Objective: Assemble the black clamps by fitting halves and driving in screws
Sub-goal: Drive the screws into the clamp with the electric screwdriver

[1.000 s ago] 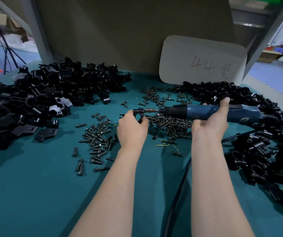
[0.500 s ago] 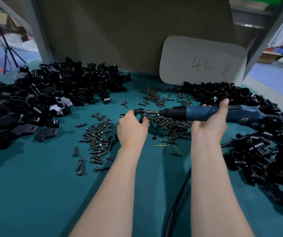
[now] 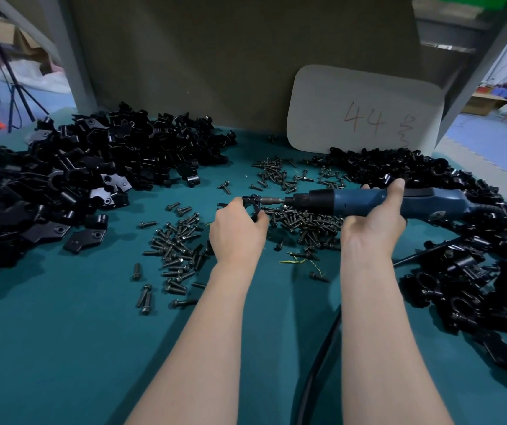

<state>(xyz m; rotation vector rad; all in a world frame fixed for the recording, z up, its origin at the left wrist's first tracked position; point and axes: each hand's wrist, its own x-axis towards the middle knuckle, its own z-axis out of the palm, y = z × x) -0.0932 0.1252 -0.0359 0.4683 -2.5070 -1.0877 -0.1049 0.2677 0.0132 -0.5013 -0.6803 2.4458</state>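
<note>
Left hand [image 3: 237,231] grips clamp [image 3: 251,203]; right hand [image 3: 373,222] grips screwdriver [image 3: 356,201]

A teal table cover [image 3: 62,348] carries glossy black clamp halves [image 3: 62,179] left of a white card [image 3: 362,108] marked "44" in reddish brown — and black clamps [image 3: 476,271] right of the card. Below the card: dark grey screws [image 3: 178,250], a blue-and-black screwdriver [image 3: 368,202], a black cable [image 3: 316,372]. Behind it, an olive-brown board [image 3: 215,56].

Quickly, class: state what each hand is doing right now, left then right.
Left hand: grips the black clamp.
Right hand: holds the blue electric screwdriver, whose bit meets the clamp.
</note>
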